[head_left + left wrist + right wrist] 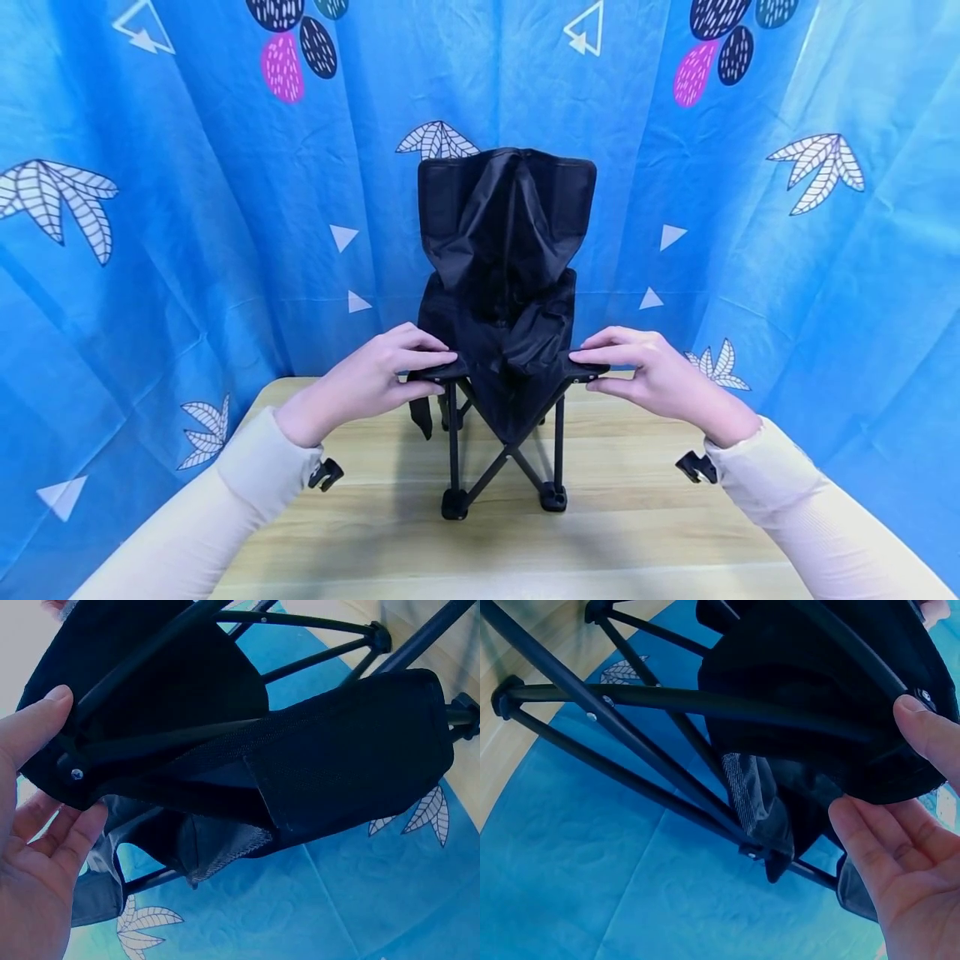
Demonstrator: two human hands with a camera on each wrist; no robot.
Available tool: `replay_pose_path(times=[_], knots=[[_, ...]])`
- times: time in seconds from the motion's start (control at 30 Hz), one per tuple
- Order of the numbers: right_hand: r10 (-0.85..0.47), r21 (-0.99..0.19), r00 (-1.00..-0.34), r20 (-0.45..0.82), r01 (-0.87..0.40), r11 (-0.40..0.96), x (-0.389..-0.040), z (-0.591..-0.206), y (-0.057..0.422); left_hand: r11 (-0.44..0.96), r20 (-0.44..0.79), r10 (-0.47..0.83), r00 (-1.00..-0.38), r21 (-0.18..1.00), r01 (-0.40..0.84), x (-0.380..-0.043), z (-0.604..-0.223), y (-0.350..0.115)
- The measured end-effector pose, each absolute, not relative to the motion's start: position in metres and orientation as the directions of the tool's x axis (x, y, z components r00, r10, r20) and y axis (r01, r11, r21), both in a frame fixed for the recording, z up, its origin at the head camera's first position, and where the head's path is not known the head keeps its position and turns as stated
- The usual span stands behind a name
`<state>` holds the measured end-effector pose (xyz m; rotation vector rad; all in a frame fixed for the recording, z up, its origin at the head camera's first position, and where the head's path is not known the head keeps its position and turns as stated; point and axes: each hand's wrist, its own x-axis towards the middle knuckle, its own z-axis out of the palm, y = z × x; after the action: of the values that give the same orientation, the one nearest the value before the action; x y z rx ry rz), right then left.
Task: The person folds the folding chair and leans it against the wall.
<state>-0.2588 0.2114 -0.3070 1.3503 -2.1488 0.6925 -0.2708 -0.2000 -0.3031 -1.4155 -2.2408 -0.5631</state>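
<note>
A small black folding chair (510, 333) stands unfolded on the table, its seat and backrest facing me. My left hand (397, 367) pinches the front left corner of the seat, fingers on top and thumb underneath. On the opposite front corner, my right hand (637, 367) holds the fabric in the same way. In the left wrist view, the thumb (45, 720) lies by a frame tube below the seat, near a side pocket (360, 757). The right wrist view shows the crossed metal legs (630, 735) and the right thumb (930, 735) close to a rivet.
The chair's black plastic feet (553, 497) rest on a light wooden table (645, 533). A blue patterned curtain (300, 208) hangs behind and on both sides. Black buckles (326, 474) hang from straps at both wrists.
</note>
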Motion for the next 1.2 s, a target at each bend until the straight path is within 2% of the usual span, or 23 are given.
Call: replay_pose_path(times=[0.4, 0.7, 1.2], knots=[[-0.65, -0.175, -0.387, 0.654, -0.913, 0.368, -0.263, -0.305, 0.207, 0.402, 0.576, 0.729, -0.37, 0.078, 0.912, -0.27, -0.303, -0.194], [-0.65, -0.165, -0.368, 0.665, -0.921, 0.352, -0.266, -0.303, 0.2, 0.402, 0.594, 0.721, -0.357, 0.06, 0.913, -0.269, -0.299, -0.19], [-0.651, -0.162, -0.356, 0.67, -0.926, 0.34, -0.27, -0.3, 0.195, 0.431, 0.6, 0.705, -0.379, 0.063, 0.9, -0.268, -0.299, -0.18]])
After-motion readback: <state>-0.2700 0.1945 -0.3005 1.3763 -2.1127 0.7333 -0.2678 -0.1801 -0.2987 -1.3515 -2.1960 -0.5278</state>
